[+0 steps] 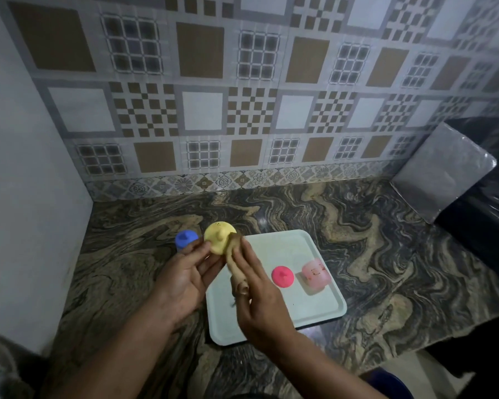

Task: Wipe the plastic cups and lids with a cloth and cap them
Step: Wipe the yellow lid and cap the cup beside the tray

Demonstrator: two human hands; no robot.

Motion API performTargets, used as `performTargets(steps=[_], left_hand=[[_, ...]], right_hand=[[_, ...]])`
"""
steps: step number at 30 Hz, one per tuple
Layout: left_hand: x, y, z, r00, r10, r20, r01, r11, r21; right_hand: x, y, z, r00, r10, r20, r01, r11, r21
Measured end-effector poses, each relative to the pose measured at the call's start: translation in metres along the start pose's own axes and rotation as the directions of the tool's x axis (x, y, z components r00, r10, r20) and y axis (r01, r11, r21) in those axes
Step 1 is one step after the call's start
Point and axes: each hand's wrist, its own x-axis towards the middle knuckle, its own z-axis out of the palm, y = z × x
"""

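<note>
Left hand: the left hand (185,279) holds a round yellow plastic lid (219,238) by its lower edge, fingers curled under it, raised above the bench's back-left area.
Right hand: the right hand (257,295) grips a bunched tan cloth (233,264), whose upper end presses against the yellow lid's right side.
Blue cup: a small plastic cup with a blue lid (185,239) stands capped on the marbled stone bench (372,254), just left of the yellow lid and partly hidden behind the left hand's fingers.
Tray: a pale rectangular tray (314,309) lies mid-bench, partly under both hands.
On the tray: a round pink-red plastic lid (283,276) sits near the tray's right edge, just beside a translucent pink plastic cup (316,275).
Backdrop: a patterned tile wall (251,96) rises along the bench's back edge.
</note>
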Motion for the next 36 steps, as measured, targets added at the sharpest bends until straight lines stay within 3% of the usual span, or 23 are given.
performTargets(steps=[1,2,3,4,5,6,8,10,11,12,13,15,16,17,19,21,23,25,26,28,31,34,36], left_hand=[[-0.001,0.001,-0.002,1.0,-0.014,-0.003,0.014,1.0,-0.004],[-0.003,0.001,-0.002,1.0,-0.019,-0.003,0.019,1.0,-0.001],[-0.004,0.0,-0.003,1.0,-0.017,-0.007,0.017,1.0,0.006],[-0.005,-0.001,-0.003,1.0,-0.008,-0.025,0.008,1.0,0.009],[-0.005,-0.002,-0.004,0.999,0.008,-0.05,-0.008,1.0,0.004],[-0.004,-0.004,-0.005,0.997,0.024,-0.073,-0.025,1.0,-0.003],[-0.003,-0.011,-0.008,0.994,0.029,-0.104,-0.028,1.0,0.006],[-0.004,-0.024,-0.008,0.995,-0.005,-0.098,0.01,0.999,0.051],[-0.005,-0.031,-0.006,0.997,-0.028,-0.078,0.034,0.997,0.073],[-0.007,-0.037,-0.006,0.997,-0.052,-0.06,0.057,0.994,0.089],[-0.01,-0.041,-0.006,0.997,-0.065,-0.053,0.07,0.992,0.101],[-0.015,-0.046,-0.009,0.996,-0.075,-0.04,0.08,0.988,0.136],[-0.017,-0.048,-0.011,0.996,-0.076,-0.037,0.081,0.984,0.157],[-0.017,-0.051,-0.012,0.996,-0.067,-0.052,0.076,0.981,0.179],[-0.016,-0.054,-0.011,0.995,-0.03,-0.099,0.052,0.974,0.22],[-0.017,-0.059,-0.006,0.996,-0.025,-0.082,0.046,0.966,0.254],[-0.02,-0.064,-0.002,0.997,-0.062,-0.034,0.069,0.954,0.291],[-0.024,-0.07,0.002,0.995,-0.092,-0.025,0.095,0.946,0.311],[-0.025,-0.073,0.005,0.995,-0.087,-0.038,0.095,0.946,0.309],[-0.024,-0.075,0.011,0.995,-0.044,-0.092,0.069,0.956,0.286],[-0.021,-0.08,0.022,0.982,0.054,-0.182,-0.006,0.967,0.253],[-0.018,-0.091,0.035,0.948,0.147,-0.283,-0.084,0.972,0.22],[-0.02,-0.099,0.041,0.949,0.186,-0.255,-0.14,0.972,0.19]], right_hand=[[0.006,0.005,-0.001,0.982,0.187,0.002,-0.186,0.975,0.119],[0.015,0.012,-0.003,0.885,0.464,0.038,-0.45,0.832,0.326],[0.023,0.02,-0.005,0.738,0.67,0.083,-0.622,0.627,0.468],[0.027,0.023,-0.008,0.642,0.761,0.1,-0.682,0.506,0.528],[0.025,0.023,-0.012,0.653,0.754,0.072,-0.669,0.529,0.522],[0.02,0.019,-0.015,0.741,0.671,0.0,-0.587,0.649,0.484],[0.011,0.004,-0.017,0.932,0.333,-0.146,-0.27,0.903,0.334],[0.001,-0.002,-0.008,0.994,0.044,-0.097,-0.036,0.996,0.084],[0.0,-0.001,-0.002,0.998,0.012,-0.065,-0.011,1.0,0.02],[0.003,0.007,0.0,0.999,0.035,-0.03,-0.034,0.998,0.045],[0.011,0.005,-0.006,0.986,0.166,-0.012,-0.162,0.975,0.15],[0.03,0.01,-0.021,0.847,0.519,0.118,-0.518,0.754,0.404],[0.036,0.011,-0.029,0.808,0.57,0.149,-0.566,0.683,0.461],[0.033,0.009,-0.036,0.85,0.52,0.085,-0.505,0.758,0.413],[0.016,0.005,-0.042,0.971,0.231,-0.06,-0.213,0.951,0.223],[-0.004,0.01,-0.039,1.0,-0.006,-0.004,0.007,0.998,0.059],[-0.006,0.011,-0.042,0.995,0.091,0.051,-0.099,0.981,0.166],[0.008,0.008,-0.054,0.893,0.426,0.147,-0.447,0.802,0.395],[0.011,0.009,-0.058,0.832,0.515,0.207,-0.547,0.693,0.47],[0.009,0.004,-0.066,0.858,0.489,0.157,-0.502,0.731,0.462],[-0.008,0.005,-0.072,0.97,0.241,0.035,-0.235,0.894,0.382],[-0.014,0.009,-0.073,0.993,0.117,0.022,-0.119,0.964,0.237],[-0.016,0.011,-0.078,0.996,0.091,0.002,-0.089,0.968,0.233]])
